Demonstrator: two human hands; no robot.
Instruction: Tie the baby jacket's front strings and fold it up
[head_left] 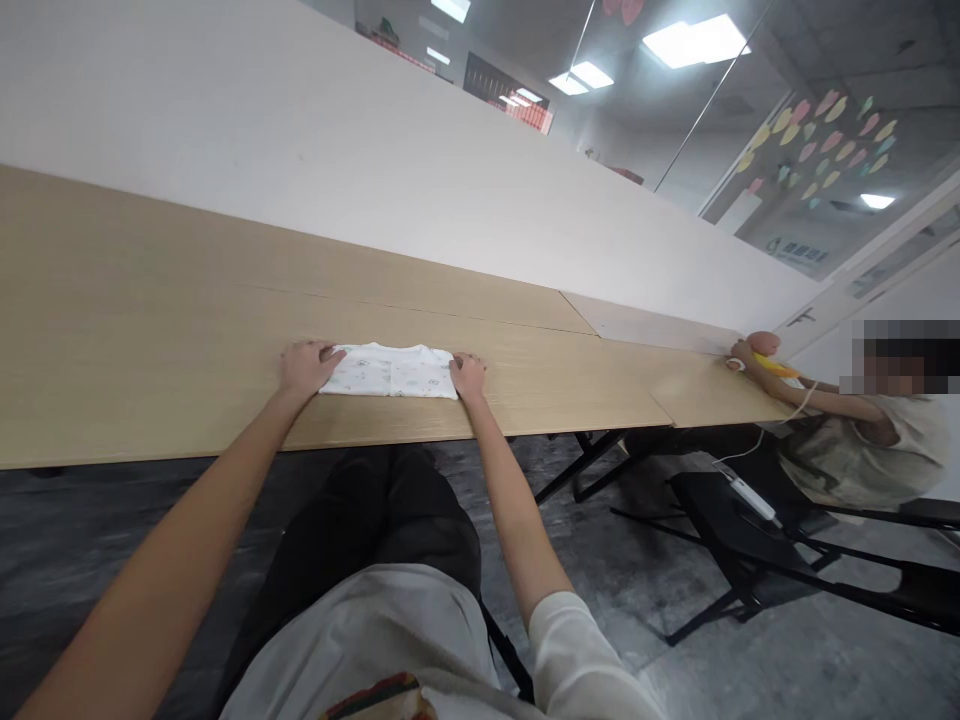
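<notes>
A folded white cloth [391, 373] with small scattered prints lies flat on the wooden-topped table, forming a long rectangle. Its far edge is slightly wavy, and a vertical line runs down near its middle. My left hand [306, 367] grips the left end, thumb on top of the fabric and fingers curled. At the opposite end my right hand [469, 375] is closed on the right edge, with the thumb side against the cloth. Whether this is a garment or a plain piece of fabric I cannot tell.
The long table [150, 330] runs along a white partition [262, 150] with glass above. At the far right another person [870, 440] sits handling a doll [765, 345] with yellow on it. A black folding chair [705, 500] bears a white power strip [752, 498].
</notes>
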